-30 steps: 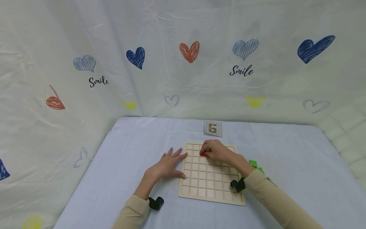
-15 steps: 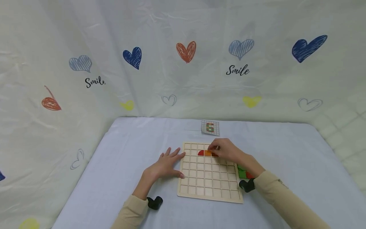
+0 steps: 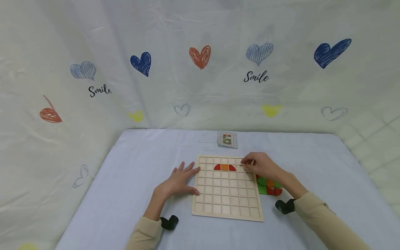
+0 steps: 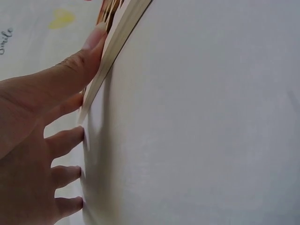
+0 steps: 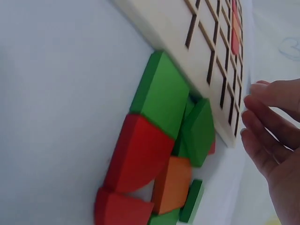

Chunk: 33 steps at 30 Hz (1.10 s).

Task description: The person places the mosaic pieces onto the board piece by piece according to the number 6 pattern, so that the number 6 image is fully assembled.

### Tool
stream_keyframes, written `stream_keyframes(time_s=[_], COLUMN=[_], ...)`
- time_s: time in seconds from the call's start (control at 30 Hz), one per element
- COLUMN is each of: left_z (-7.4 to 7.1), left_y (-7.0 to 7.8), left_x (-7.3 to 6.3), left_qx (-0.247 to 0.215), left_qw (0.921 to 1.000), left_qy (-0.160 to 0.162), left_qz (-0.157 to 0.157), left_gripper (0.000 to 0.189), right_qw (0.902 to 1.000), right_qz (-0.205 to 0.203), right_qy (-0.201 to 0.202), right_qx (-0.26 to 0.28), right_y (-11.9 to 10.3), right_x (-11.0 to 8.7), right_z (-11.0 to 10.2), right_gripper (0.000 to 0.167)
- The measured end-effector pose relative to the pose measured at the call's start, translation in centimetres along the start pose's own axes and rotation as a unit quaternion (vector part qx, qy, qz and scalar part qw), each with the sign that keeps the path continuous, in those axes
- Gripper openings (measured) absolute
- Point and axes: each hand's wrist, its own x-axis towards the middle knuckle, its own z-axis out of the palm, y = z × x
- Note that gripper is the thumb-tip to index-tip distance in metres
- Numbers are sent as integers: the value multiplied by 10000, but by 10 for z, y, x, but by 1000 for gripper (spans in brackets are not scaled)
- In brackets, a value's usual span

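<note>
Touching grid board: spread left grip.

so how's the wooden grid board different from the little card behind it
The wooden board is clearly larger than the card.
The board lies nearer the person; the card lies beyond its far edge.
The board holds three pieces, red, orange and red, in one row; the card shows a taller figure that includes green.
Both bear a grid and lie on the white cloth.
</note>
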Motion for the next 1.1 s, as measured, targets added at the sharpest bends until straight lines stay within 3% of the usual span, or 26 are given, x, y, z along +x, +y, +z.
stream_keyframes(time_s=[0.4,0.67,1.1], left_z=[2,2,3], left_y=[0,-2,-4], left_x=[0,0,1], left_qx=[-79,-78,-55], left_qw=[10000,10000,10000], left_qy=[-35,4,23], left_qz=[-13,-25,72], left_gripper=[94,94,94], right_qw=[9988,9978,9973], right_qz=[459,546,665], right_qy=[54,179,11], right_qx=[-156,-340,-306], right_y=[15,24,39], right_x=[-30,-49,-71], right_z=[-14,-22,-28], right_gripper=[13,13,23])
